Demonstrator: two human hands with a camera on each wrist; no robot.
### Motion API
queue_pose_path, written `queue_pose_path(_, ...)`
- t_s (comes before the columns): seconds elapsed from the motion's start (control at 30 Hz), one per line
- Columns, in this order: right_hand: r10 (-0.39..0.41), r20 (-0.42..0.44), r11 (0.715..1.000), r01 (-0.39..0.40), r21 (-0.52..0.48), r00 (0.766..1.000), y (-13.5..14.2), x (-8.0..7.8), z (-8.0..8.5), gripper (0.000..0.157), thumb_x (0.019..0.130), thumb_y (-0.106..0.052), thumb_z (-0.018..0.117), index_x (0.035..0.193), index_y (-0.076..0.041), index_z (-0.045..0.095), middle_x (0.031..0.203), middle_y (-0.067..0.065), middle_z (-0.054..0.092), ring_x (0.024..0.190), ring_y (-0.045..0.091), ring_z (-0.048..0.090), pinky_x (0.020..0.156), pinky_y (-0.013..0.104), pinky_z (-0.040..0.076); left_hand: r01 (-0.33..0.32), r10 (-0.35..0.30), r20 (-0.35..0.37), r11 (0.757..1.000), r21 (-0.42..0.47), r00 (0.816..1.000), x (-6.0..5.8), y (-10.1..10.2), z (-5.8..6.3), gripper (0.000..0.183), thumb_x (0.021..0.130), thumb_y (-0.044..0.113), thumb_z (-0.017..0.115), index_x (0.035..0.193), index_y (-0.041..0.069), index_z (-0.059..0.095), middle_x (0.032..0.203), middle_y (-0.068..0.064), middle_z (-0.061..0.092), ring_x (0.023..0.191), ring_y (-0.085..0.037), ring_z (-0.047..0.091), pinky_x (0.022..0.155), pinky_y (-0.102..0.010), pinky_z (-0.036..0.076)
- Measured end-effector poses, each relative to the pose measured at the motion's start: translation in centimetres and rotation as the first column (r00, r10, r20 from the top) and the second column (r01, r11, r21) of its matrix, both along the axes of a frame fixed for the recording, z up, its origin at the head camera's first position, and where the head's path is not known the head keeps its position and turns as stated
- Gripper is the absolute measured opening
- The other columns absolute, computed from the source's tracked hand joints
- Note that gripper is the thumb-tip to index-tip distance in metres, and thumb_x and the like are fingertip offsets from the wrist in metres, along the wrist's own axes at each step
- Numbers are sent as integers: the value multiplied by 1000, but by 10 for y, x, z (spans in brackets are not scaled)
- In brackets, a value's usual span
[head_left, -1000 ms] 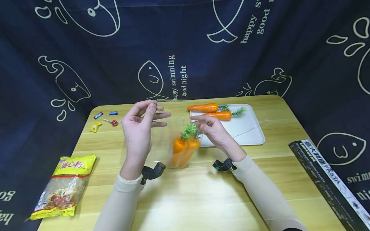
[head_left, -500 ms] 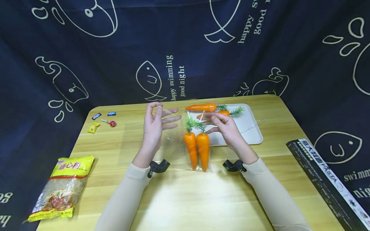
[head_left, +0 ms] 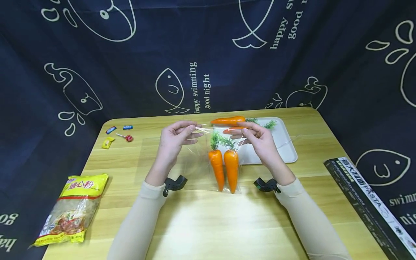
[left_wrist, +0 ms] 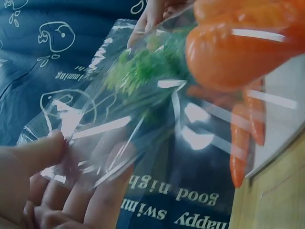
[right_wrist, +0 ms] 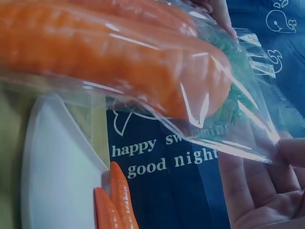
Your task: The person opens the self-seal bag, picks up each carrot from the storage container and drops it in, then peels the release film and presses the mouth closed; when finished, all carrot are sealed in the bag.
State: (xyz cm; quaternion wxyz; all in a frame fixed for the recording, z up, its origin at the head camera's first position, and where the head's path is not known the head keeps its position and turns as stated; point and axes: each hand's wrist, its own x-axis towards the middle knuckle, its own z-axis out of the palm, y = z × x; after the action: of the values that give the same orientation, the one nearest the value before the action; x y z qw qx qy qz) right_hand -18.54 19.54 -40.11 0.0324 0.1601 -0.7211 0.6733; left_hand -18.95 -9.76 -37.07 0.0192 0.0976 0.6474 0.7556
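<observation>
A clear plastic bag [head_left: 196, 169] hangs upright between both hands, with two orange carrots [head_left: 216, 168] inside, green tops upward. By its upper left edge, my left hand [head_left: 177, 139] pinches the film between thumb and index finger, the other fingers behind it. My right hand [head_left: 258, 139] pinches the upper right edge the same way. In the left wrist view the leafy tops [left_wrist: 147, 67] show through the shiny film. The right wrist view shows a carrot [right_wrist: 119, 62] close up, with the right thumb [right_wrist: 290, 150] on the bag's edge.
Behind the bag, a white tray [head_left: 286, 144] bears two more carrots [head_left: 229, 120]. A yellow pasta packet [head_left: 73, 209] lies at the left, small candies [head_left: 108, 142] and a lollipop [head_left: 129, 138] at the back left. A long black box [head_left: 367, 206] lies along the right edge.
The bag with the carrots has shifted right and turned from tilted to upright. The left hand has moved right; the right hand has moved right and now pinches the bag's right edge.
</observation>
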Motion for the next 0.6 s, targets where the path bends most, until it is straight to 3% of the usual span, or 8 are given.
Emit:
queue_pose_path(0.17, 31, -2, 996, -31, -83, 1000, 6, -1, 3, 34, 102, -16, 58, 135, -8, 61, 112, 12, 75, 89, 22, 75, 69, 29, 61, 79, -77, 38, 996, -39, 996, -2, -12, 3, 38, 95, 25, 69, 123, -1, 65, 111, -13, 75, 99, -34, 73, 77, -39, 62)
queue_pose_path(0.27, 106, -4, 979, -105, -177, 994, 9, -1, 3, 34, 101, -9, 57, 135, -6, 61, 104, 9, 77, 88, 23, 76, 68, 32, 62, 124, -121, 49, 991, -53, 991, -1, -16, 4, 38, 97, 27, 66, 126, 2, 65, 114, -15, 74, 97, -31, 74, 74, -36, 62)
queue_pose_path(0.47, 205, -65, 939, -215, -268, 977, 11, 2, 4, 31, 102, -3, 52, 132, -3, 62, 101, 8, 78, 90, 23, 76, 67, 31, 62, 171, -176, -51, 982, -80, 983, -1, -20, 4, 30, 100, 20, 61, 129, 10, 66, 116, -15, 73, 96, -32, 74, 73, -37, 62)
queue_pose_path(0.6, 233, -109, 914, -256, -314, 966, 11, 1, 4, 28, 102, 1, 48, 114, -4, 73, 104, 8, 77, 88, 22, 76, 66, 30, 61, 177, -186, -107, 981, -83, 977, -3, -23, 2, 31, 100, 20, 61, 125, 3, 66, 115, -14, 74, 94, -33, 74, 76, -40, 62)
